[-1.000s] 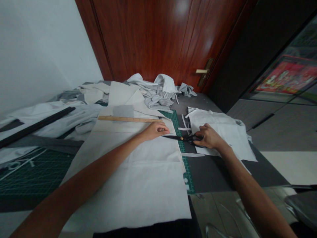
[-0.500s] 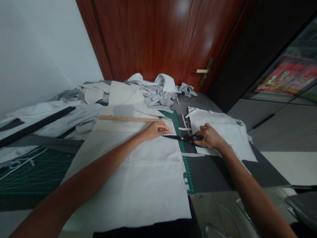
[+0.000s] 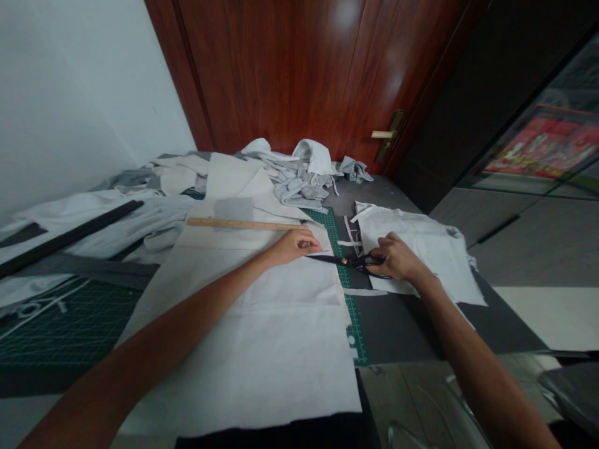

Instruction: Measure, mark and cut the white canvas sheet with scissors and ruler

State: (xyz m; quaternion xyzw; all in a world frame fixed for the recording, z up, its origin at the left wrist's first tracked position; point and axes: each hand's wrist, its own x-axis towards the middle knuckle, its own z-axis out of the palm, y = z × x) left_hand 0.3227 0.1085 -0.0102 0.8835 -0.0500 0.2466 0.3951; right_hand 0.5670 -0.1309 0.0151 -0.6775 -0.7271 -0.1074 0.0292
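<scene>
A large sheet of white fabric [image 3: 262, 337] lies flat on the table in front of me. My left hand [image 3: 294, 245] rests on its far right part with fingers curled, pinching the cloth near the cut edge. My right hand [image 3: 395, 258] grips the handles of black scissors [image 3: 349, 262], whose blades point left into the fabric's right edge just below my left hand. A wooden ruler [image 3: 238, 223] lies across the fabric beyond my left hand.
A green cutting mat [image 3: 349, 299] shows under the fabric's right edge and at the near left. Cut white pieces [image 3: 421, 249] lie to the right, crumpled grey and white cloth [image 3: 299, 174] at the back. A black bar [image 3: 70, 236] lies left. A red wooden door [image 3: 299, 68] stands behind.
Almost nothing differs. My right hand with the scissors has shifted very slightly; my left hand stays on the fabric.
</scene>
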